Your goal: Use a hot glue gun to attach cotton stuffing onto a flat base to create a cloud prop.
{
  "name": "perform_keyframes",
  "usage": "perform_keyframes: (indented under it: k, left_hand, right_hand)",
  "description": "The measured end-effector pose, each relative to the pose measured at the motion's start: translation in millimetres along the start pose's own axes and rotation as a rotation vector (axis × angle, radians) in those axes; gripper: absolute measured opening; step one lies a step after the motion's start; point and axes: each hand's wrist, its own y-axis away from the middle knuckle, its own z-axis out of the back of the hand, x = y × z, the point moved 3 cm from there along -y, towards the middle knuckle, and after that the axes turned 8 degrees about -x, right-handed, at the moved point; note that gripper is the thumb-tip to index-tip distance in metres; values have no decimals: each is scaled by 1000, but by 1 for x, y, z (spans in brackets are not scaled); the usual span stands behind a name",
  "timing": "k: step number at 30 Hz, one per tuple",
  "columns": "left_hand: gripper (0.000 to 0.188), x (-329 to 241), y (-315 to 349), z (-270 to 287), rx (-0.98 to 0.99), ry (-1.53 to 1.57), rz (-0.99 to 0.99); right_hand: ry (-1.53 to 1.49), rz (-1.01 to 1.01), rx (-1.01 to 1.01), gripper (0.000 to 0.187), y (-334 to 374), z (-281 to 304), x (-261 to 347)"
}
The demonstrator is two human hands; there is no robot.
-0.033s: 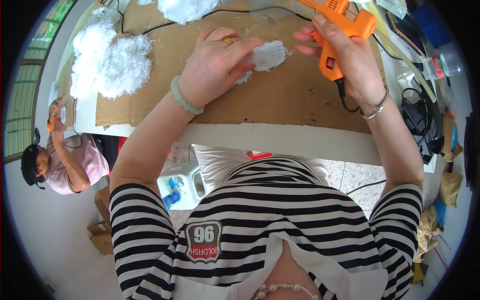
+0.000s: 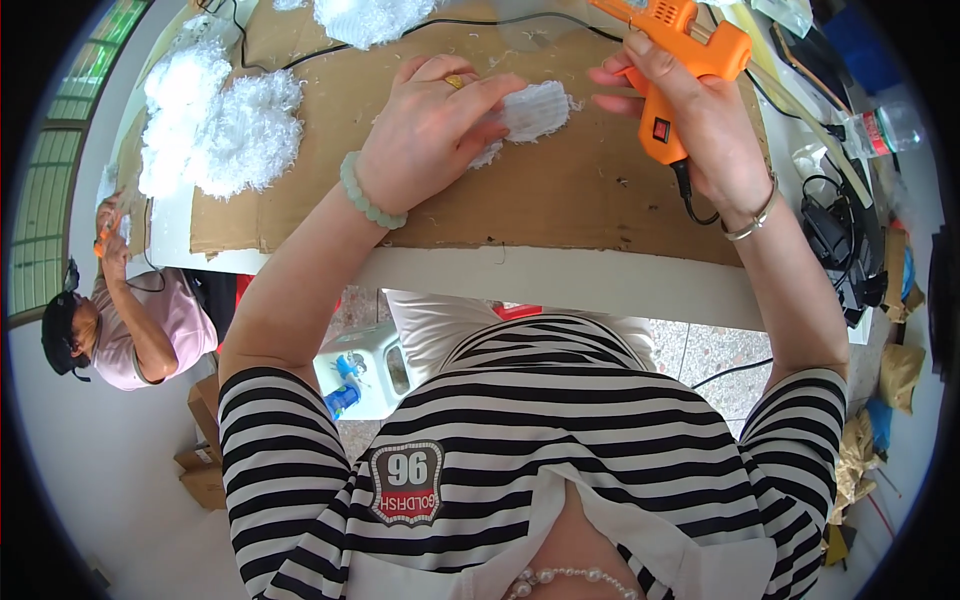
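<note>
My left hand (image 2: 433,125) rests on the cardboard with its fingers curled over one end of a small white fabric piece (image 2: 540,110) with a frayed edge. The far end of the piece sticks out to the right of the fingers, and the part under the hand is hidden. In my right hand (image 2: 715,125) is an orange hot glue gun (image 2: 690,48), gripped round its handle. Its front end points up and left, apart from the fabric, and its tip is not clearly visible. A black cord runs from the handle's base.
A brown cardboard sheet (image 2: 600,205) covers much of the white table (image 2: 560,285). Fluffy white pieces (image 2: 245,130) are heaped at the left, with another (image 2: 370,20) at the back. A clear bottle (image 2: 885,130) lies at the right. A co-worker (image 2: 150,320) sits at the far left.
</note>
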Motion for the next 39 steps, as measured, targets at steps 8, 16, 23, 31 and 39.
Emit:
perform_keyframes:
  k: [8,16,23,31,39]
  left_hand:
    - [38,10,0,-6,114,123,128]
    - [31,-9,-10,-8,96,-94,-7]
    - [32,-13,-13,-8,115,-173,-60]
    - [25,10,-8,-6,35,89,169]
    - [19,-8,-10,-9,-67,-133,35]
  right_hand:
    - [291,-69,134,28,20,29,10]
    - [369,-179,125,31,35,43,1]
    - [428,-253,192,26,39,44,5]
    - [646,-145,279,25,32,30,1]
    - [545,-167,266,25,23,22,-4]
